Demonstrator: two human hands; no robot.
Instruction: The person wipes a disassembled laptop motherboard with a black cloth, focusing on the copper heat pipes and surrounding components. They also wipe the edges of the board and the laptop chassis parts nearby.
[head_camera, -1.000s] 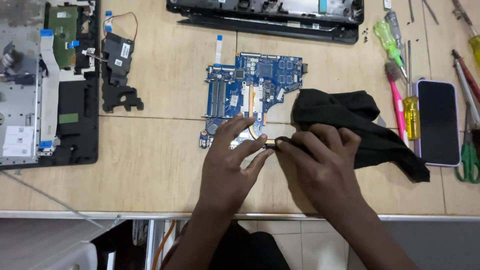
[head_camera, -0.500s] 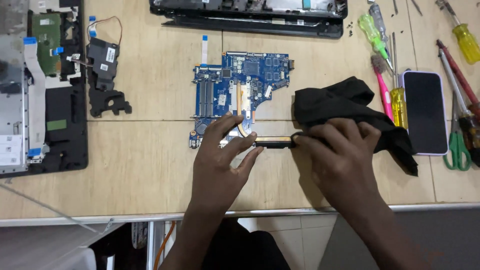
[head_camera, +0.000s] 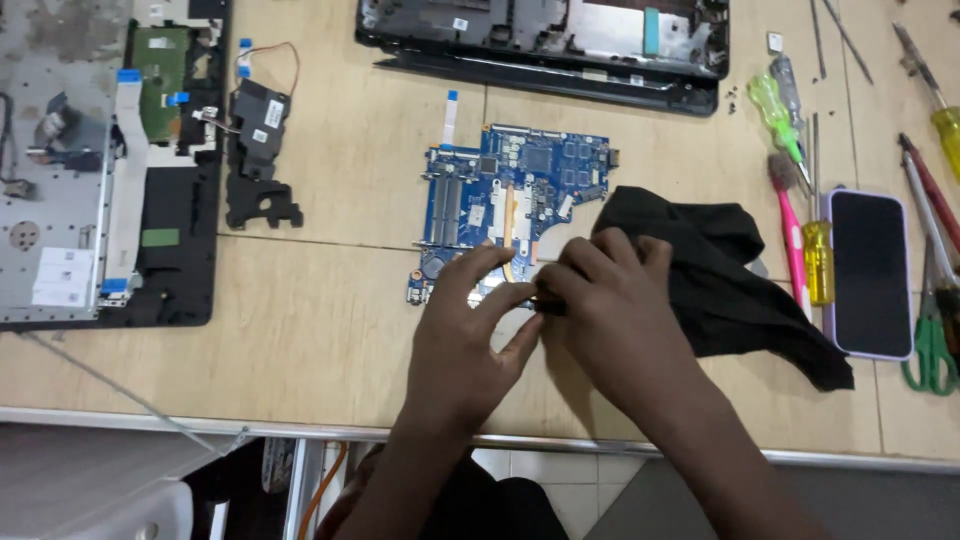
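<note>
Fingers (head_camera: 500, 300) of my left hand (head_camera: 470, 340) and right hand (head_camera: 610, 310) are pinching narrowly together on a small dark part (head_camera: 548, 303) at the near edge of the blue circuit board (head_camera: 510, 195), so I judge I am working that part at the board's edge, and the next move is calling for a steady, gentle grip. Just right of the board a black cloth (head_camera: 730, 280) is lying, with screwdrivers (head_camera: 800, 190) and a phone (head_camera: 870, 270) farther right, an opened laptop shell (head_camera: 545, 45) beyond it, and the pale wooden table (head_camera: 330, 330) carrying everything.
</note>
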